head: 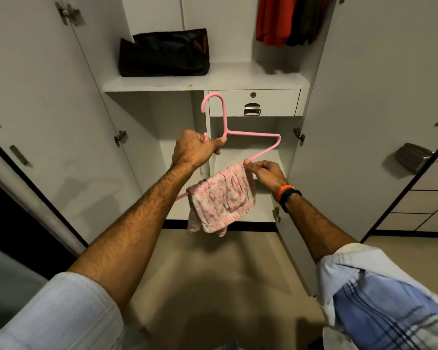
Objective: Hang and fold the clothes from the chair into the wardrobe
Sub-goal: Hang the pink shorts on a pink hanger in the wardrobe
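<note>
A pink plastic hanger (pixel 253 134) is held up in front of the open wardrobe (pixel 205 82). My left hand (pixel 196 149) grips the hanger's upper arm just below the hook. Over its lower bar drapes a small pink-and-white patterned garment (pixel 221 200). My right hand (pixel 264 173) pinches the top edge of that garment at the bar. A blue checked cloth (pixel 379 306) lies over my right forearm near the elbow.
Both wardrobe doors stand open, left (pixel 36 109) and right (pixel 364 122). A black bag (pixel 165 53) sits on the shelf. Orange and dark clothes (pixel 288 18) hang at upper right. A drawer with a metal handle (pixel 252 108) is below the shelf. Beige floor lies underfoot.
</note>
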Motion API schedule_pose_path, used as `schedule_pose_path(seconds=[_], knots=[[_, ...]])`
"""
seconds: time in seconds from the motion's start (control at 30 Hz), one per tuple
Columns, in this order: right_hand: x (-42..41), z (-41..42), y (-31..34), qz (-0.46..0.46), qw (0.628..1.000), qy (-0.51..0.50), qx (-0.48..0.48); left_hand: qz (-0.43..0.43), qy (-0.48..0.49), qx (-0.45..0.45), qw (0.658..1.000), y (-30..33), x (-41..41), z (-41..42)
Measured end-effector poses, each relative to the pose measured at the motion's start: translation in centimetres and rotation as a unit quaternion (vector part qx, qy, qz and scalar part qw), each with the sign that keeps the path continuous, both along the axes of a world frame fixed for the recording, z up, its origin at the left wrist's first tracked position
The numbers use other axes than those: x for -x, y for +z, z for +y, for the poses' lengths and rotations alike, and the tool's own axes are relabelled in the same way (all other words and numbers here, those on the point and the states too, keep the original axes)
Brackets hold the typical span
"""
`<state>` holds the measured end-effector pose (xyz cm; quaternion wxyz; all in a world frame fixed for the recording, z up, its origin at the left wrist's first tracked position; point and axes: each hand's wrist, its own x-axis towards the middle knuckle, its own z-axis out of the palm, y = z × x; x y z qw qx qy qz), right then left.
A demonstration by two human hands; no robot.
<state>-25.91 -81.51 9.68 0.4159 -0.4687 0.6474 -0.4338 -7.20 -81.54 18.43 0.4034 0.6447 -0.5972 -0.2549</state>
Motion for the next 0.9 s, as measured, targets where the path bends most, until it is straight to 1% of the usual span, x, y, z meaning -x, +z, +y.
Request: schedule_pose_path(seconds=[0.1, 0.17, 0.2, 0.27, 0.3, 0.33, 0.4, 0.43, 0.47, 0.5, 0.53, 0.57, 0.6, 0.67, 0.73, 0.8, 0.87, 0.9], knots=[[-0.4, -0.1, 0.2, 0.020, 1.000, -0.004, 0.007, -0.007, -0.001, 0.000, 1.000, -0.2, -0.1, 0.0], [-0.6, -0.2, 0.2, 0.016, 1.000, 0.008, 0.004, -0.014, -0.002, 0.002, 1.000, -0.2, -0.1, -0.1], [-0.8, -0.2, 0.3, 0.013, 0.999, 0.024, 0.020, -0.019, -0.001, 0.002, 1.000, -0.4, -0.2, -0.1], [-1.3, -0.1, 0.6, -0.007, 0.993, 0.021, 0.116, -0.036, -0.001, -0.004, 0.999, -0.7, -0.3, 0.1], [-1.5, 0.1, 1.0, -0.048, 0.985, -0.002, 0.165, -0.045, 0.000, -0.008, 0.999, -0.9, -0.4, 0.2], [-1.5, 0.2, 1.2, -0.113, 0.974, -0.027, 0.195, -0.053, 0.001, -0.010, 0.999, -1.0, -0.4, 0.2], [-1.0, -0.2, 1.1, -0.229, 0.954, -0.068, 0.183, -0.049, 0.009, -0.009, 0.999, -1.0, -0.8, 0.3], [-0.6, -0.4, 0.9, -0.238, 0.956, -0.086, 0.149, -0.036, 0.012, -0.008, 0.999, -0.8, -0.9, 0.2], [-0.1, -0.8, 0.3, -0.192, 0.971, -0.102, 0.103, -0.020, 0.012, -0.007, 1.000, -0.5, -1.1, 0.2], [0.3, -0.9, 0.0, -0.116, 0.985, -0.118, 0.053, -0.008, 0.010, -0.006, 1.000, -0.2, -1.2, 0.1], [0.6, -0.8, -0.3, -0.047, 0.989, -0.139, 0.012, -0.003, 0.006, -0.004, 1.000, 0.1, -1.3, 0.0], [0.7, -0.6, -0.5, -0.002, 0.988, -0.157, -0.012, -0.004, 0.002, -0.002, 1.000, 0.4, -1.4, 0.0], [0.7, -0.6, -0.7, 0.022, 0.986, -0.162, -0.020, -0.008, -0.003, -0.001, 1.000, 0.5, -1.4, 0.0], [0.5, -0.5, -0.6, 0.039, 0.987, -0.156, -0.012, -0.017, -0.014, -0.004, 1.000, 0.4, -1.3, 0.0], [-0.1, -0.2, -0.5, 0.056, 0.985, -0.161, 0.032, -0.030, -0.026, -0.007, 0.999, 0.1, -1.1, 0.2], [-0.6, 0.5, 0.0, 0.095, 0.973, -0.176, 0.114, -0.042, -0.043, -0.007, 0.998, -0.5, -1.0, 0.4], [-1.0, 1.1, 0.9, 0.147, 0.947, -0.180, 0.221, -0.051, -0.069, -0.009, 0.996, -0.9, -1.1, 0.6], [-1.0, 1.2, 1.4, 0.191, 0.927, -0.167, 0.276, -0.058, -0.085, -0.011, 0.995, -1.1, -1.2, 0.7]])
